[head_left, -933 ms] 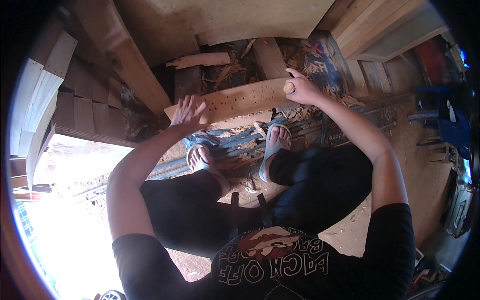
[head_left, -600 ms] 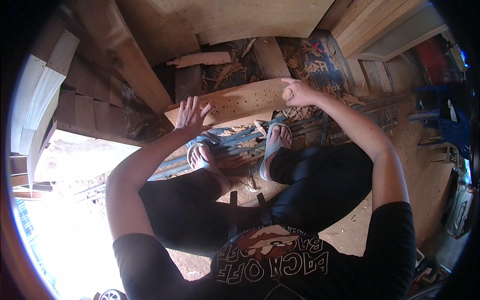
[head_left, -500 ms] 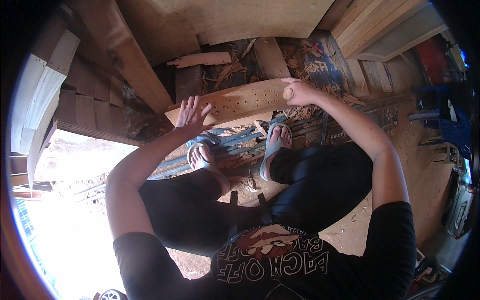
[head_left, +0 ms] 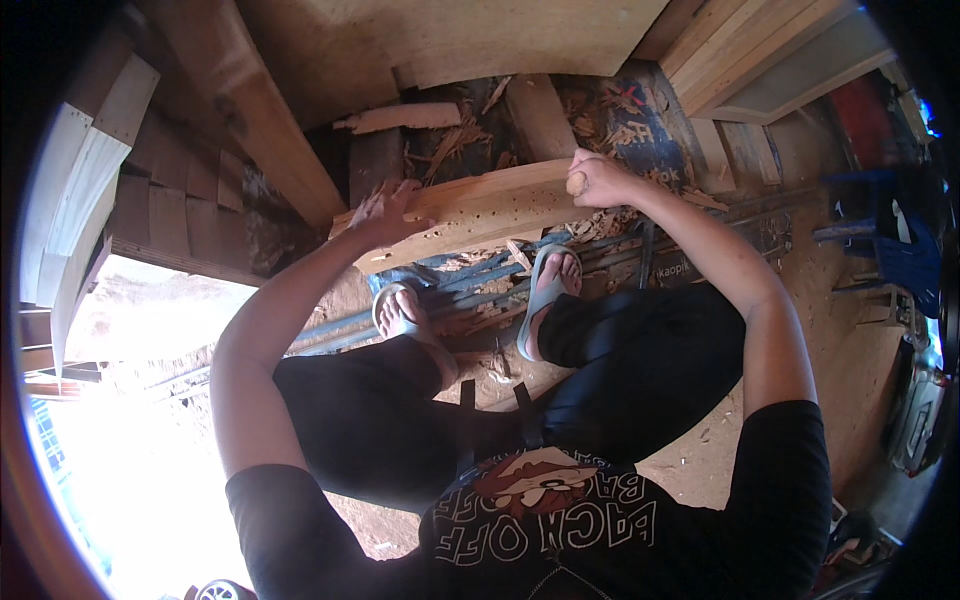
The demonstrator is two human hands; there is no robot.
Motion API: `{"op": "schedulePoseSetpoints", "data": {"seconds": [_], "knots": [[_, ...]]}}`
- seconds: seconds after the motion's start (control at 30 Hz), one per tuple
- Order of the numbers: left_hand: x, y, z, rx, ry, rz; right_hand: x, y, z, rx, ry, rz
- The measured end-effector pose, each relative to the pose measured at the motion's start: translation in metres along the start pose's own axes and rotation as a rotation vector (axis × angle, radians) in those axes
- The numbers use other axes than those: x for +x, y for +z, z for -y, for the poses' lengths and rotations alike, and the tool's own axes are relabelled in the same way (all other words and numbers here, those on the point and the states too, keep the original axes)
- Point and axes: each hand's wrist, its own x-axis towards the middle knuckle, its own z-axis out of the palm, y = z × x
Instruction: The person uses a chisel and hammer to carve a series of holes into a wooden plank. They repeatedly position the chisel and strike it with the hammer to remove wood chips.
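A long pale wooden board (head_left: 500, 208) with many small dark holes lies crosswise in front of my feet, tilted so its far edge shows as a lighter strip. My left hand (head_left: 388, 212) rests at the board's left part, fingers apart and slightly blurred. At the other end, my right hand (head_left: 602, 183) is closed around a tool with a rounded wooden handle end (head_left: 576, 184). The rest of that tool is hidden by my fist, so its kind does not show.
Wood chips (head_left: 450, 150) and a loose split piece of wood (head_left: 405, 118) lie beyond the board. A thick timber beam (head_left: 255, 110) slants down at the left. Dark pipes (head_left: 480, 285) run by my sandalled feet. A blue plastic chair (head_left: 890, 235) stands at the right.
My left hand has slid a little farther away over the board. The board has tipped, showing more of its far edge and less of the holed face. My right hand has barely shifted.
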Motion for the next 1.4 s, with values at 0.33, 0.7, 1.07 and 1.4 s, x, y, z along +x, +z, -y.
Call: {"op": "schedulePoseSetpoints", "data": {"seconds": [0.33,0.7,1.07,1.4], "knots": [[0.029,-0.007,0.02,-0.246,-0.002,0.347,-0.005,-0.003,0.005,-0.009,-0.005,-0.007],[0.027,-0.009,0.017,-0.191,-0.031,0.302,-0.003,0.004,-0.003,0.049,-0.081,-0.072],[0.025,-0.013,0.008,-0.089,0.103,0.19,-0.001,-0.023,-0.004,0.067,0.005,-0.331],[0.026,-0.011,-0.019,0.185,-0.008,-0.262,-0.003,-0.035,0.005,0.011,0.075,-0.609]]}}
